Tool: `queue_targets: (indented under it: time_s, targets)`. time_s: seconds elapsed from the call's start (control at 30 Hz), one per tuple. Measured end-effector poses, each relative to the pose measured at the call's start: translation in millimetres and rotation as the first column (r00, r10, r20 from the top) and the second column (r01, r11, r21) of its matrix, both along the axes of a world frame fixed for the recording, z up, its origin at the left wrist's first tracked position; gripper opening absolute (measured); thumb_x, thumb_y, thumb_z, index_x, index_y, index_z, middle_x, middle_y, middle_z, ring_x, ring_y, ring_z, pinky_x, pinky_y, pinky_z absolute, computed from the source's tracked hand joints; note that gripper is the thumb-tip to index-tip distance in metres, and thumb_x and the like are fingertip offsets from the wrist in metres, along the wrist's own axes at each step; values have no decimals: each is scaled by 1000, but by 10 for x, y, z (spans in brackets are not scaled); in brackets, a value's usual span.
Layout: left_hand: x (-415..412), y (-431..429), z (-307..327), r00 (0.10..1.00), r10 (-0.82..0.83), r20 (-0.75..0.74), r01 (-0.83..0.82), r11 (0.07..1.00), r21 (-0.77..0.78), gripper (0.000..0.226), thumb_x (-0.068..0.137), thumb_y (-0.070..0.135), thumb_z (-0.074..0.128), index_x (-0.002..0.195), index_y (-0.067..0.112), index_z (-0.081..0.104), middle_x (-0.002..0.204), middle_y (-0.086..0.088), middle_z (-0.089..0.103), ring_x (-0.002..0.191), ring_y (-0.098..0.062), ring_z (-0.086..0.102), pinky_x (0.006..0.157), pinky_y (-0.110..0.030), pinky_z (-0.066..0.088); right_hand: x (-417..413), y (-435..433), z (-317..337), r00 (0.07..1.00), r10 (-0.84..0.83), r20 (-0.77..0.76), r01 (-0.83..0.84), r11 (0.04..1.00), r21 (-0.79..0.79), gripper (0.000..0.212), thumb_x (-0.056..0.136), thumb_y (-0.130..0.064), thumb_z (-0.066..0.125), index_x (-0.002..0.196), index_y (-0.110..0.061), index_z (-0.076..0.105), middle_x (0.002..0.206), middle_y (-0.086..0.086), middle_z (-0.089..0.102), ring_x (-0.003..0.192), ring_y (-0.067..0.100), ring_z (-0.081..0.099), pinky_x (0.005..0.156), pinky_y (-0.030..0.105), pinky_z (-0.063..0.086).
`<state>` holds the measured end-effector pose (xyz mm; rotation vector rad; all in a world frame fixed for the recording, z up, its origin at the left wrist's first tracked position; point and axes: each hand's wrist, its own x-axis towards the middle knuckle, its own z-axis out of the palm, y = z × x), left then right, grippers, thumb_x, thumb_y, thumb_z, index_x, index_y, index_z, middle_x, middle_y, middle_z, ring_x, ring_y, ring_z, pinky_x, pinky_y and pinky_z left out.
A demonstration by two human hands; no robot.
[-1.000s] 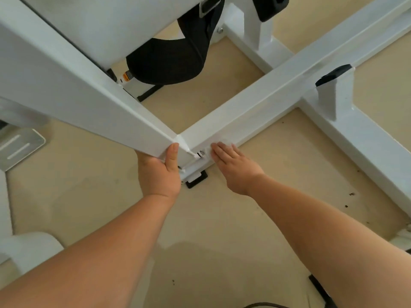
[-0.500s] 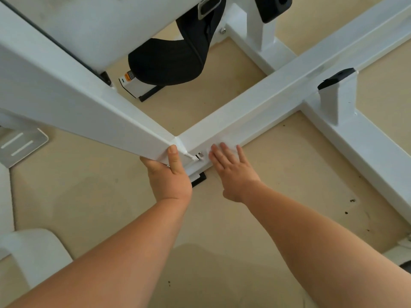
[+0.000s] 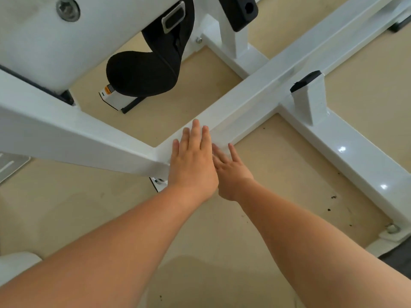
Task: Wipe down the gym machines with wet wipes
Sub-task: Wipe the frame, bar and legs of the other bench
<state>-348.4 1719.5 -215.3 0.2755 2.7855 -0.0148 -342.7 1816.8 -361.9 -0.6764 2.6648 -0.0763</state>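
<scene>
Two bare forearms reach in from the near edge. The left hand (image 3: 192,161) lies flat on the white frame beam (image 3: 255,94), fingers straight and together, likely bracing. Touching it, the right hand (image 3: 231,172) presses the beam's near side, fingers slightly apart; whether a wet wipe lies beneath, I cannot tell. Farther left hangs a black pad (image 3: 142,74); farther right, a capped post (image 3: 311,96) could interrupt wiping.
</scene>
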Motion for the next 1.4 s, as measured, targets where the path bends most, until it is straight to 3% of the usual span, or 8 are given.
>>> queue_targets:
  time_s: [0.07, 0.2, 0.4, 0.6, 0.77, 1.0, 1.17, 1.4]
  targets:
    - [-150, 72, -47, 998, -11, 57, 20, 989, -148, 100, 95, 27, 54, 156, 10, -23, 163, -8, -32, 153, -28, -21, 126, -43, -4, -144, 173, 33, 997, -74, -1, 74, 997, 21, 91, 99, -27, 41, 154, -22, -31, 165, 1, -34, 150, 26, -35, 122, 63, -10]
    - [-213, 170, -99, 997, 11, 71, 3, 982, -187, 104, 94, 27, 57, 154, 7, -26, 162, -11, -33, 153, -33, -21, 125, -44, -1, -465, 524, 61, 965, -263, -12, 263, 964, 43, 100, 94, -26, 49, 158, -23, -27, 167, 2, -30, 152, 26, -32, 121, 65, -9]
    - [-244, 275, -74, 993, -56, 105, 88, 937, -338, 108, 92, 27, 63, 153, -4, -21, 163, -25, -22, 153, -43, -6, 119, -50, 32, -415, 571, 25, 883, -469, -14, 469, 883, 29, 98, 94, -23, 48, 158, -17, -26, 165, 11, -33, 151, 36, -31, 121, 65, -9]
    - [-279, 259, -95, 992, -77, 97, 112, 894, -433, 110, 90, 27, 66, 152, -7, -19, 162, -29, -18, 153, -45, 0, 111, -48, 43, -361, 564, -57, 988, -155, -27, 154, 987, -50, 90, 96, -17, 39, 158, -26, -26, 165, -2, -33, 152, 26, -30, 126, 57, -1]
    - [-264, 287, -140, 991, -89, 105, 123, 911, -393, 108, 89, 25, 64, 152, -8, -18, 162, -29, -17, 153, -45, 1, 106, -46, 49, -734, 1138, 76, 884, -465, 39, 465, 885, 17, 98, 94, -7, 46, 158, -27, -25, 166, -4, -31, 153, 25, -29, 125, 56, 15]
    - [-281, 287, -123, 987, -115, 115, 153, 898, -413, 104, 91, 25, 61, 152, -9, -17, 162, -30, -17, 153, -47, 1, 104, -45, 50, -863, 1092, 169, 830, -549, 95, 551, 834, 4, 94, 95, -5, 44, 159, -20, -23, 166, 1, -32, 153, 33, -28, 110, 47, 44]
    - [-307, 302, -126, 985, -121, 122, 160, 903, -398, 105, 92, 29, 61, 151, -9, -17, 162, -30, -17, 152, -48, -1, 106, -46, 48, -639, 1046, 78, 963, -264, 55, 266, 964, -21, 89, 97, -7, 37, 158, -27, -24, 167, -5, -30, 154, 28, -27, 102, 43, 49]
    - [-299, 272, -139, 983, -138, 125, 178, 893, -415, 106, 91, 29, 60, 151, -9, -18, 162, -30, -17, 152, -47, 0, 102, -43, 51, -985, 1293, 202, 817, -567, 110, 570, 821, -3, 93, 96, -6, 45, 160, -22, -21, 166, 0, -32, 152, 32, -29, 111, 49, 44]
